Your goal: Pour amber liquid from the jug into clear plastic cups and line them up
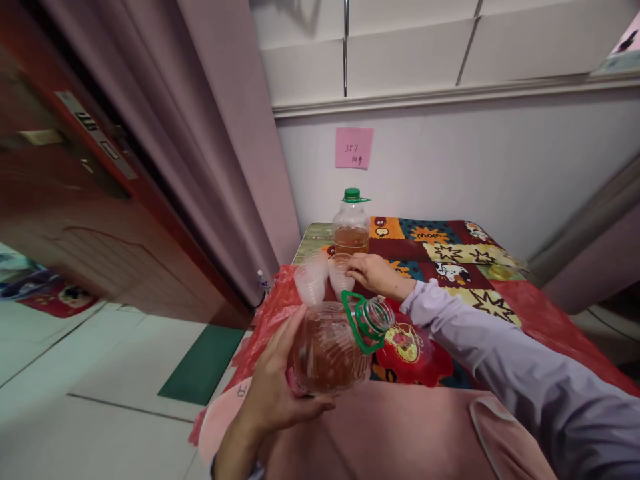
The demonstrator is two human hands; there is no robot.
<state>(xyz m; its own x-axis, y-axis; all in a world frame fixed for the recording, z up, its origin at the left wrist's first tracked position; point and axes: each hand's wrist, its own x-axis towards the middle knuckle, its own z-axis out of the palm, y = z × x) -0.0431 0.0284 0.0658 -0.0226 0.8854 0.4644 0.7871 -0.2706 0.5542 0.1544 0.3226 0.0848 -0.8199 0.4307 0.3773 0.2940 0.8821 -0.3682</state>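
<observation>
In my left hand is a clear plastic jug of amber liquid, tilted to the right, its mouth uncapped and a green handle ring round the neck. My right hand reaches past the jug, its fingers pinched on the rim of a clear plastic cup. Left of that cup stand more stacked clear cups. Behind them a second jug, capped in green, stands upright and partly filled with amber liquid.
A patterned cloth covers the table against the wall. Red plastic drapes its left side, and a red packet lies right of the held jug. A pink note is stuck on the wall. A wooden door stands at left.
</observation>
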